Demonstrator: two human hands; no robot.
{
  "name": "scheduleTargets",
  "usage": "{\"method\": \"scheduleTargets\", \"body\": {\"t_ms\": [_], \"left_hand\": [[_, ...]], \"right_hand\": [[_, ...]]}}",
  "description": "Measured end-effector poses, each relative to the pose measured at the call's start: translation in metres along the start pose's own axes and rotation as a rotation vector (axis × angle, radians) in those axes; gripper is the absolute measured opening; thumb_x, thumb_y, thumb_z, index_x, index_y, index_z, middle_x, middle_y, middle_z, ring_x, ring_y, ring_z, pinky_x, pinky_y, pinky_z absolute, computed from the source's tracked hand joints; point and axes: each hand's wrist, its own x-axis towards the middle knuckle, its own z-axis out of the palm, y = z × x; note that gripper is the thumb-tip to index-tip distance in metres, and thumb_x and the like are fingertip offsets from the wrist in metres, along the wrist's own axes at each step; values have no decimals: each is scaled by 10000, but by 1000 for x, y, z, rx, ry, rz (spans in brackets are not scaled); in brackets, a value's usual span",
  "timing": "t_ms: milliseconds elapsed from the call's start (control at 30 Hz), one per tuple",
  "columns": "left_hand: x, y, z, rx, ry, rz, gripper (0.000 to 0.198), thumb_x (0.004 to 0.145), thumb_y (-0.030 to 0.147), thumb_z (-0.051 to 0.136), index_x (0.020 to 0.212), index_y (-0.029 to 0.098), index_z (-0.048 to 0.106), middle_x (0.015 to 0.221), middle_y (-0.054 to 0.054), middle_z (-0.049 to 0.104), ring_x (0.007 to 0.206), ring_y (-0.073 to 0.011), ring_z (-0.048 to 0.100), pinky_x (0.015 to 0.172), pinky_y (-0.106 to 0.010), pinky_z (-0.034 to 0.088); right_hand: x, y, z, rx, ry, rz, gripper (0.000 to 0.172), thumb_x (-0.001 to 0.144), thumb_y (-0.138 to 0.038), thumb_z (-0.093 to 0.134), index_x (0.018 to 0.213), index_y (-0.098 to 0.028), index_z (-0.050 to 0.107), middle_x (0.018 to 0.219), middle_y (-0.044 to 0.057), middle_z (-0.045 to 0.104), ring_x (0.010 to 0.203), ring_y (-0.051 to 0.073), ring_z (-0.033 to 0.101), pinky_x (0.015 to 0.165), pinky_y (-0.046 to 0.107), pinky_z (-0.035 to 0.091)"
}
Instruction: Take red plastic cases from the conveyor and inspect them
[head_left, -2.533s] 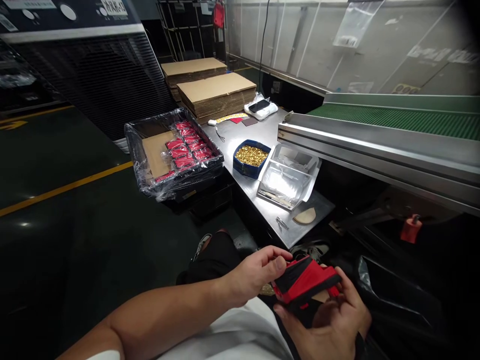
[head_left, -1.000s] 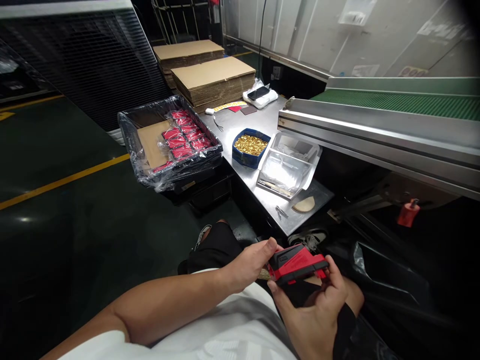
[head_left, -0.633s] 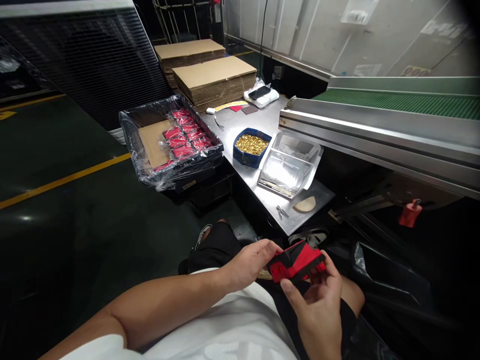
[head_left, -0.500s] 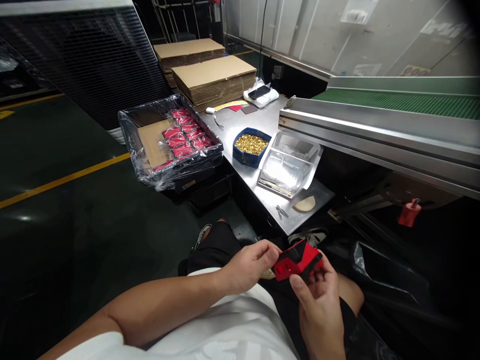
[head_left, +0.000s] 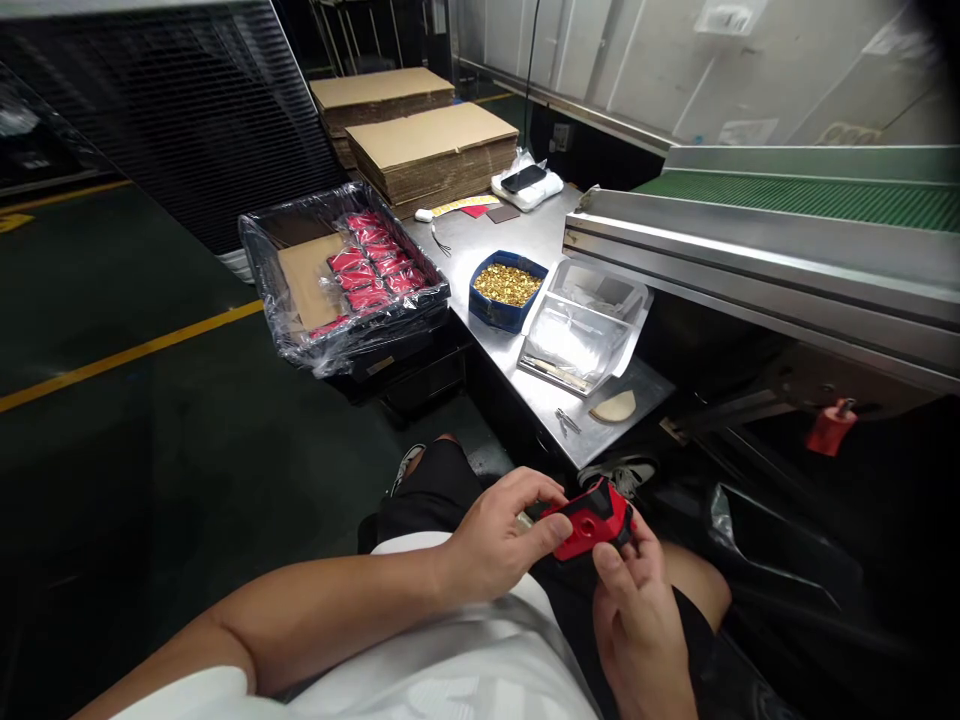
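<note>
— What are we holding?
— Our left hand (head_left: 499, 535) and right hand (head_left: 637, 600) both grip the red casing (head_left: 589, 518) over our lap, just below the worktop (head_left: 517, 250) edge.

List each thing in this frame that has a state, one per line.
Red and black part: held over the lap by both hands.
Left hand: gripping its left end.
Right hand: gripping its right side.
Blue bin: filled with gold pieces.
Black tray: plastic-lined, holding red parts.
Phone: lying flat, screen dark.
</note>
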Motion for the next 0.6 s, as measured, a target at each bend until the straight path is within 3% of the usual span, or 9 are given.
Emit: {"method": "scheduleTargets", "body": {"t_ms": [133,333,600], "left_hand": [[0,0,0,-9,14,95,355,875,475,738,1058,175,689,1176,-104,664,1096,-227,629,995,-350,478],[1,-9,1,64,28,267,611,657,465,934,1126,172,673,1174,-123,685,1066,-254,649,965,-367,504],[3,1,4,67,53,293,544,714,440,903,1116,154,673,1093,-113,709,980,-240,651,920,-362,499]], "right_hand": [[-4,-6,2,52,-32,53,787,711,-541,804,1379,-297,468,1369,81,601,1334,307,532,1228,597,292],[-11,-21,7,85,-51,155,608,795,-561,734,1300,-273,559,1165,49,724,1139,256,666,1117,466,482],[-16,-23,12,194,-41,268,493,825,-583,684,1171,-231,668,1118,74,746,1049,280,701,1034,519,553]]}}
